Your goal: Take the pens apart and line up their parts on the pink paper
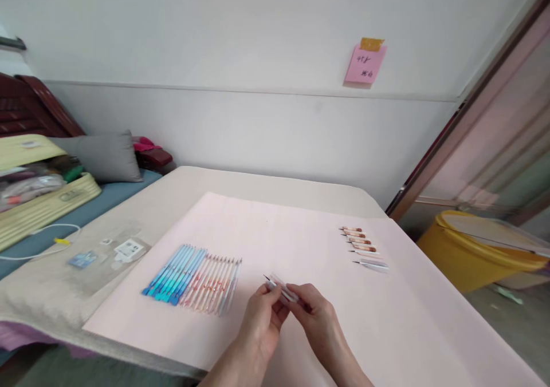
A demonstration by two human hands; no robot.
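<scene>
A short, pale pencil-like piece with a dark pointed tip (pixel 279 288) is held in front of me over the pink sheet. My left hand (pixel 262 314) pinches it near the tip end, fingers closed. Closed around its other end is my right hand (pixel 315 314), which covers part of it. A clear part seems to lie along the piece, but its shape is too small to make out. To the left, blue pencils (pixel 176 273) and pale, pink-patterned pencils with dark points (pixel 215 284) lie side by side in a row.
Several short pointed pieces (pixel 363 241), brown-patterned or pale, lie at the right on the pink sheet (pixel 266 226). A clear plastic bag (pixel 116 255) rests on the table's left. A yellow bin (pixel 447 255) stands right of the table; a pink note (pixel 365 65) is taped to the wall.
</scene>
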